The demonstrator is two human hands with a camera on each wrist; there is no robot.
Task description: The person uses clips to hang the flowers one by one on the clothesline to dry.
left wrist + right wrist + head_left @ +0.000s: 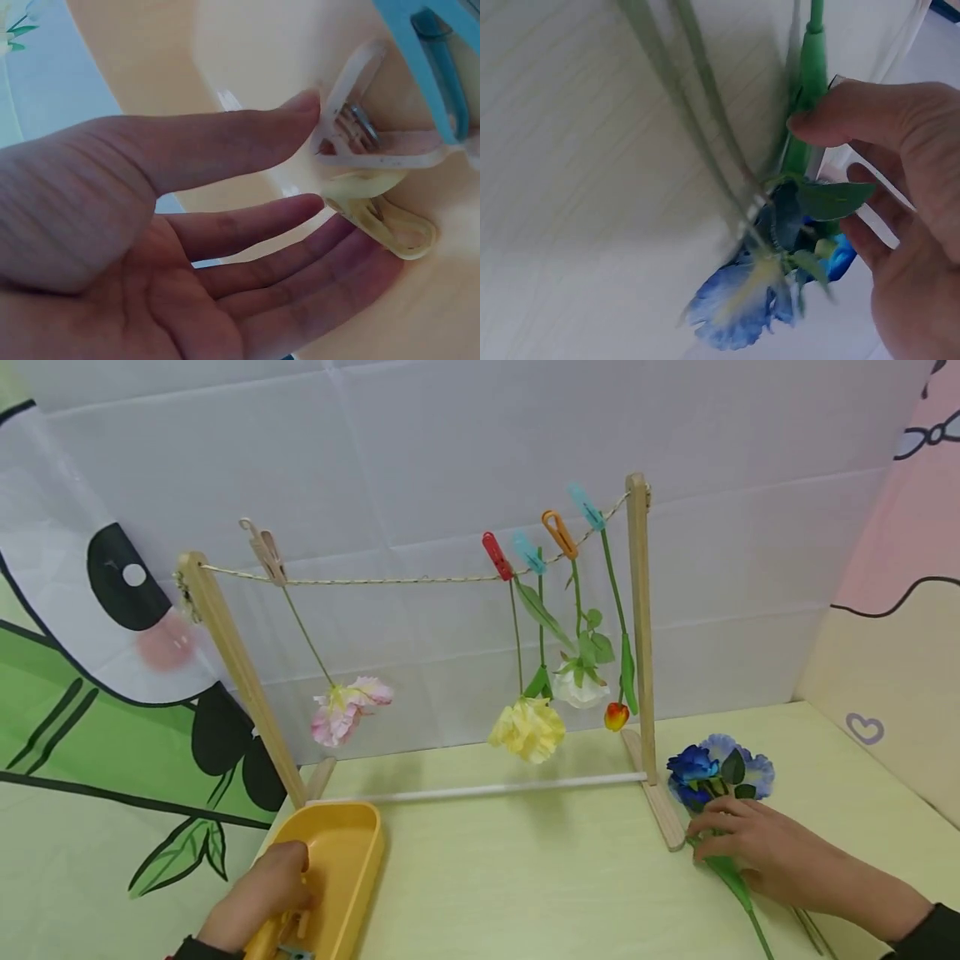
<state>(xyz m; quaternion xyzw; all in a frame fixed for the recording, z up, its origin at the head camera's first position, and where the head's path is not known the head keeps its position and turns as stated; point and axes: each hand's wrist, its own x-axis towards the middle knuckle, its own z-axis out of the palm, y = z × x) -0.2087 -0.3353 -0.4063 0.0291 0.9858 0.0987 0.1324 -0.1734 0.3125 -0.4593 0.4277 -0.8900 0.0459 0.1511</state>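
Observation:
My left hand (273, 881) is down in a yellow tray (367, 860) at the lower left. In the left wrist view its thumb tip meets a pale pink clothespin (397, 159), and its fingers reach to a yellow clothespin (416, 238). Thumb and fingers stand apart. A blue clothespin (442, 82) lies beside these. At the right, my right hand (780, 852) is over artificial flowers lying on the table: a dark blue one (693, 762) and a pale blue one (735, 307). Its thumb touches a green stem (810, 75); the fingers are loosely bent near a leaf (836, 199).
A wooden frame (641, 635) carries a string (420, 581). Clothespins on it hold upside-down flowers: pink (341, 718), yellow (528, 729), white (581, 687) and an orange-red tulip (617, 717). A white rod (480, 791) joins the frame's feet. A printed cloth (450, 460) hangs behind.

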